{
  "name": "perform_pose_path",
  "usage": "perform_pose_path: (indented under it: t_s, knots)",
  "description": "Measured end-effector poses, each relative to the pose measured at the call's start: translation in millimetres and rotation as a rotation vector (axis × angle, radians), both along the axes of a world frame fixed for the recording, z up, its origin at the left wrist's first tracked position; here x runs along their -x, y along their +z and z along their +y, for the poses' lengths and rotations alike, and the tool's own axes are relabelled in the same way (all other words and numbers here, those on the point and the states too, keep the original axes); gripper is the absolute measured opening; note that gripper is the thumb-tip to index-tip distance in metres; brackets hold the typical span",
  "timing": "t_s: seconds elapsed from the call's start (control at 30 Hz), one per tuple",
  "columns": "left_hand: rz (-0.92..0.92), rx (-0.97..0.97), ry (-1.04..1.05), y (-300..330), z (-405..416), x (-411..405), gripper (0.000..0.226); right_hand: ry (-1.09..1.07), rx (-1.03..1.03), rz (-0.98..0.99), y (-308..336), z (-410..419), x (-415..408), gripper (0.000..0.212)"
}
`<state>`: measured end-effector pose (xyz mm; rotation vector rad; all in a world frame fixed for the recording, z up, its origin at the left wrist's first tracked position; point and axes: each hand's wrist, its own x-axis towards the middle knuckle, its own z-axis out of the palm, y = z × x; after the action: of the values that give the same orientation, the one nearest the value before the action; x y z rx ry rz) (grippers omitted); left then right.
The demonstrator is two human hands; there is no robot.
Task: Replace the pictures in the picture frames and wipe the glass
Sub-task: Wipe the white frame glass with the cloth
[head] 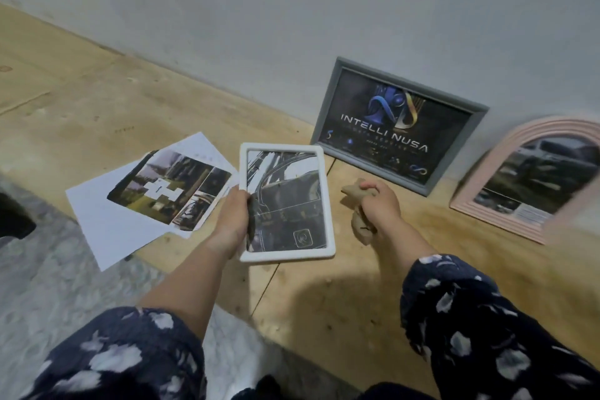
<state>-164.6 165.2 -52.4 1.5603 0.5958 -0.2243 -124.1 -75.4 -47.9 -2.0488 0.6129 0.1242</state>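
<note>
My left hand (234,212) grips the left edge of a small white picture frame (328,204), held face up above the wooden floor, with a dark car-interior picture behind its glass. My right hand (380,204) is closed around a crumpled beige cloth (352,194), just right of the frame and not touching it. A grey frame (324,114) with a dark "Intelli Nusa" picture leans against the wall behind. A pink arched frame (487,172) with a dark car photo leans at the far right.
Loose paper sheets with a printed photo collage (168,187) lie on the wooden floor (97,101) to the left of the white frame. A grey marbled surface (48,286) borders the wood at lower left. The wall (292,10) runs behind.
</note>
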Motion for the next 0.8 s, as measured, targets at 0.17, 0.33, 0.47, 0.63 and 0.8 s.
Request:
perform_pose_path:
  t_s: [0.17,0.33,0.47,0.63,0.8]
  knots:
    - [0.033,0.15,-0.141,-6,-71,12,0.022,-0.163,-0.08,0.014,5,-63,49,0.029]
    - [0.084,0.046,-0.316,-29,-102,14,0.045,-0.187,-0.076,0.068,-6,-94,84,0.04]
    - [0.085,-0.163,-0.357,-39,-112,10,0.047,-0.063,0.135,0.112,-12,-106,98,0.033]
    - [0.068,-0.418,-0.336,-34,-116,15,0.045,-0.047,0.181,0.024,-2,-98,104,0.019]
    - [-0.197,-0.86,-0.479,-38,-108,62,0.088,0.012,0.223,-0.028,-1,-87,83,0.034]
